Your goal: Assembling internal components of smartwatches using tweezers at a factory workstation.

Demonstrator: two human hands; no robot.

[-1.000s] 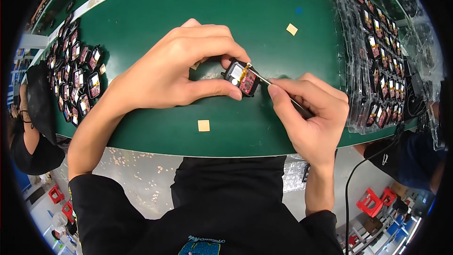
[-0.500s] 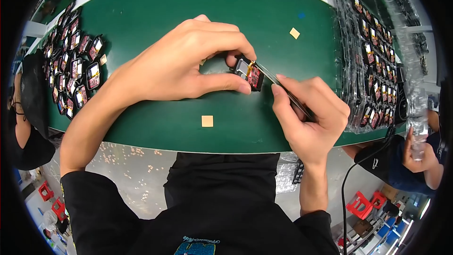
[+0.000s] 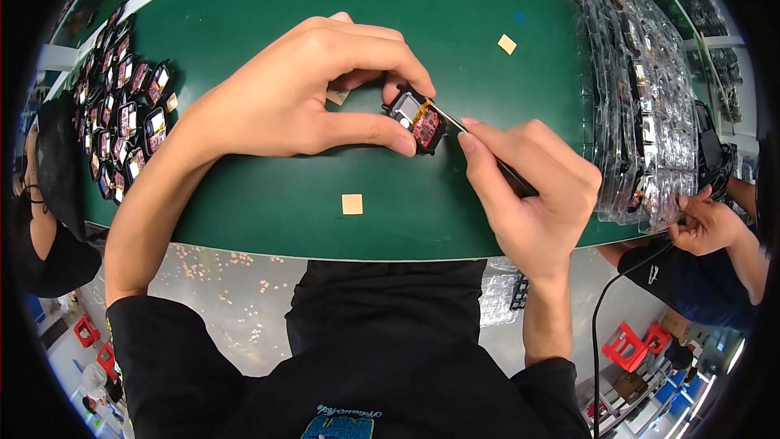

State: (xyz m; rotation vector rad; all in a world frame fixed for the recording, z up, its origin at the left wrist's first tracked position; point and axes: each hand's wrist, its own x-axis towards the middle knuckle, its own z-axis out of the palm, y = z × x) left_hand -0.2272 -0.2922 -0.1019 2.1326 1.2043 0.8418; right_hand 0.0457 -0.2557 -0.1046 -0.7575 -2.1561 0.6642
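Observation:
Between the thumb and fingers of my left hand is a small black device housing, its open side up. A red circuit board, a silvery-white block and a strip of yellow tape show inside it. My right hand is closed on a pair of dark tweezers. Their tips reach the upper right edge of the housing, by the yellow tape; whether they grip anything there is too small to tell. A tan square piece lies on the green table below my left hand, and another is partly hidden behind it.
Many similar open housings are spread at the table's left. On the right stands a stack of clear plastic trays, with a co-worker's hand at its near corner. Another tan piece lies farther back. A black cable hangs at the right.
The co-worker's hand has brought a clear tray over the stack on the right, covering the housings there. My hands, with the housing and tweezers, have shifted slightly left.

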